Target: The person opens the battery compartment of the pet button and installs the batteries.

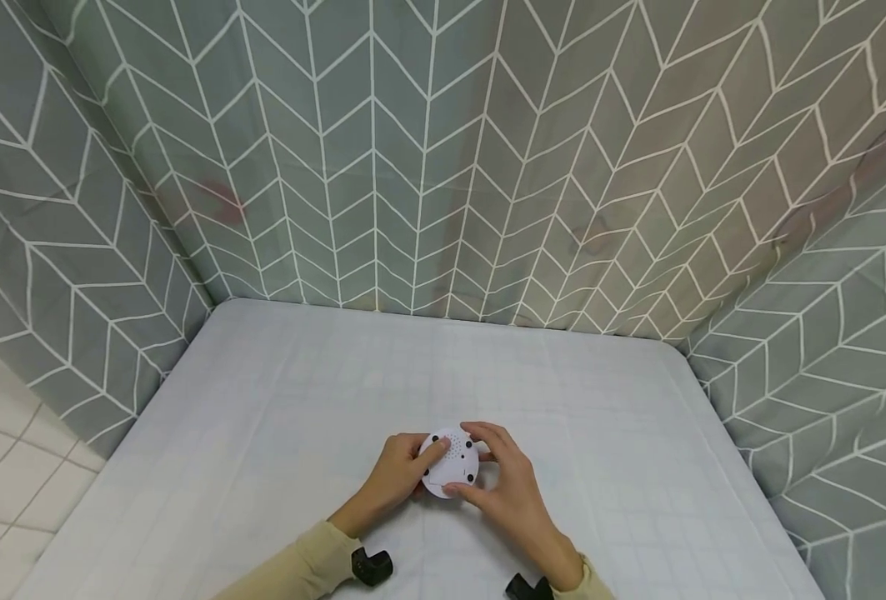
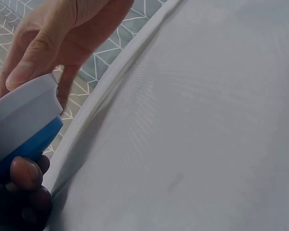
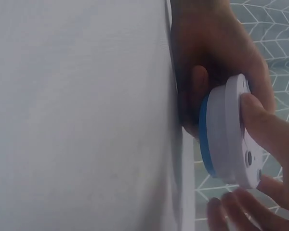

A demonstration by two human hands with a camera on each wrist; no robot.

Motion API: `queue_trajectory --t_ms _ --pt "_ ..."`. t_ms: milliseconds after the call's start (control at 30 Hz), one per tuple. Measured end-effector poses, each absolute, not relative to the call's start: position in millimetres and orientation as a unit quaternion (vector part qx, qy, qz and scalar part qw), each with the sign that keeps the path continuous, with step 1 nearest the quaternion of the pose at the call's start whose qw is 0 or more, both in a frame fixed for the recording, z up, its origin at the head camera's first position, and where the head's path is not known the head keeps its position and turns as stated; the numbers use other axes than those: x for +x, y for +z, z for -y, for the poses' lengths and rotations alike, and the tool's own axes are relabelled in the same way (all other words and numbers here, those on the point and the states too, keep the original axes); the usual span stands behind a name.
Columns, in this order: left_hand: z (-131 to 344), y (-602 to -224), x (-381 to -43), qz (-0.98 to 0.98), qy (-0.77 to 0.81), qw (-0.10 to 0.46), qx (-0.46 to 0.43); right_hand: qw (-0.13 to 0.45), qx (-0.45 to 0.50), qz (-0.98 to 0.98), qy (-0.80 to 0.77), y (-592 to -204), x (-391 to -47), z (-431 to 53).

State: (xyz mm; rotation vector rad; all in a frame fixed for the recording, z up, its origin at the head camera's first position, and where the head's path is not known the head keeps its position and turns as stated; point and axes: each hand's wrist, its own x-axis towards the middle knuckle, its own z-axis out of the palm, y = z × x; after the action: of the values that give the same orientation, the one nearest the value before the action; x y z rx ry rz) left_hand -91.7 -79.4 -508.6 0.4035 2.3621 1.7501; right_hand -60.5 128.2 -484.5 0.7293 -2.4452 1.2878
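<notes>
A round white device [image 1: 453,477] with a blue far side is held above the table, its white face up in the head view. That face has a patch of small holes, black round feet and what looks like a cover outline. My left hand [image 1: 396,468] grips its left side, thumb across the face and fingers beneath; in the left wrist view those fingertips [image 2: 26,173] touch the blue part. My right hand [image 1: 508,477] spans the right side, thumb at the near edge of the face, fingers curved round the far edge. The right wrist view shows the right thumb [image 3: 253,108] on the white face.
A table with a white cloth [image 1: 322,375] lies under the hands. Grey patterned curtains [image 1: 427,167] hang behind and at both sides. Black wrist mounts [image 1: 372,567] sit at the cuffs. Pale floor tiles [image 1: 7,450] show at the left.
</notes>
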Motion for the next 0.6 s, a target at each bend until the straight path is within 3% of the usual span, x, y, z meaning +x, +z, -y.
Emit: queue_trajectory --t_ms 200,600 --pt "80.9 -506.8 -90.5 -0.793 0.586 0.084 0.141 0.047 0.201 0.86 0.466 -485.5 -62.4 -129.3" --pt "80.7 -506.7 -88.6 -0.786 0.597 0.089 0.131 -0.028 0.183 0.838 0.513 -480.6 -66.9 -131.3"
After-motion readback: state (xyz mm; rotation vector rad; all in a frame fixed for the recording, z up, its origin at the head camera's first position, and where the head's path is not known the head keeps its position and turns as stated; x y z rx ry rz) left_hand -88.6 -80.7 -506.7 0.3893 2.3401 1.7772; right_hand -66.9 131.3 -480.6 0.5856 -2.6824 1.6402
